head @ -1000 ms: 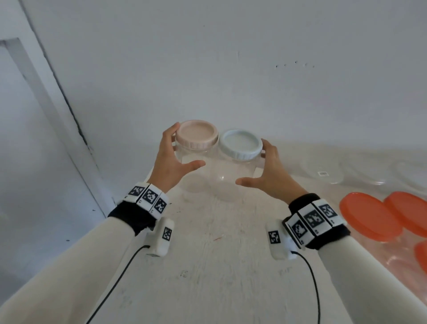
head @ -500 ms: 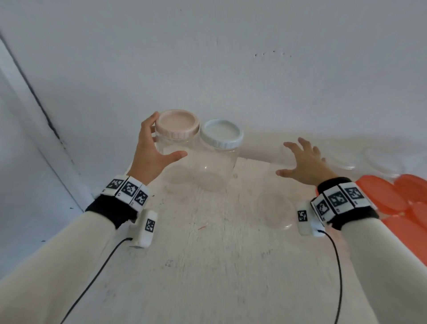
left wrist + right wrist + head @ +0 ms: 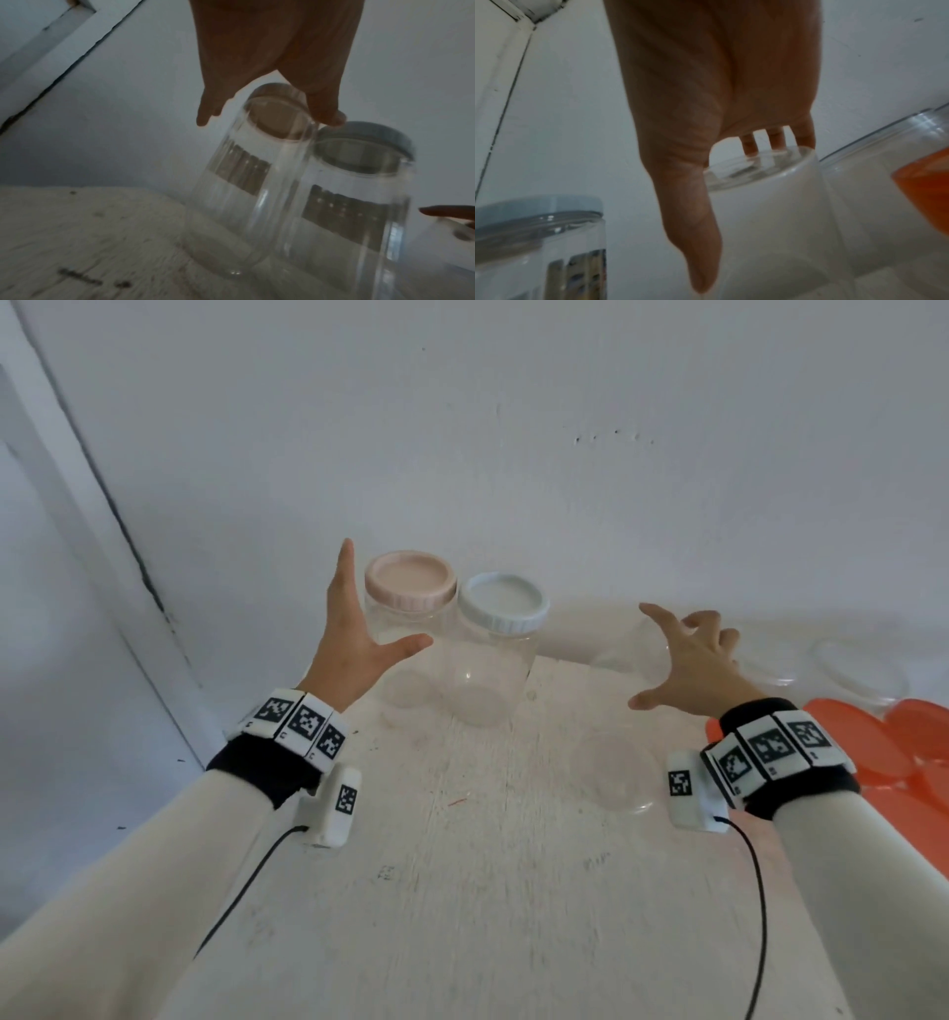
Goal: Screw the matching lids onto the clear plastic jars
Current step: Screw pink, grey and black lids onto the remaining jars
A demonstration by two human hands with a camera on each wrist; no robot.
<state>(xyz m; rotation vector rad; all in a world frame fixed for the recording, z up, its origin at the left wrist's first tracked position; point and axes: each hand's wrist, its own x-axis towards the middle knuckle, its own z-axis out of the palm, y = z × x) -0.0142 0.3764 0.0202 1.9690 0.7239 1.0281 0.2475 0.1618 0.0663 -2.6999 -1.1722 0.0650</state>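
Observation:
Two clear jars stand at the back of the white table, touching each other. One wears a pink lid, the other a pale blue lid. My left hand is beside the pink-lidded jar with straight fingers and the thumb spread across its front, gripping nothing. To the right stands a clear jar without a lid. My right hand hovers spread over its mouth. In the right wrist view the fingertips reach the far rim of this lidless jar, and the thumb hangs in front of it, apart.
Several orange lids lie at the right edge. Clear lids or dishes sit at the back right. A white wall runs close behind the jars, and a wall corner closes the left side.
My right hand let go of the blue-lidded jar and moved right, over the lidless jar. My left hand's fingers straightened away from the pink-lidded jar.

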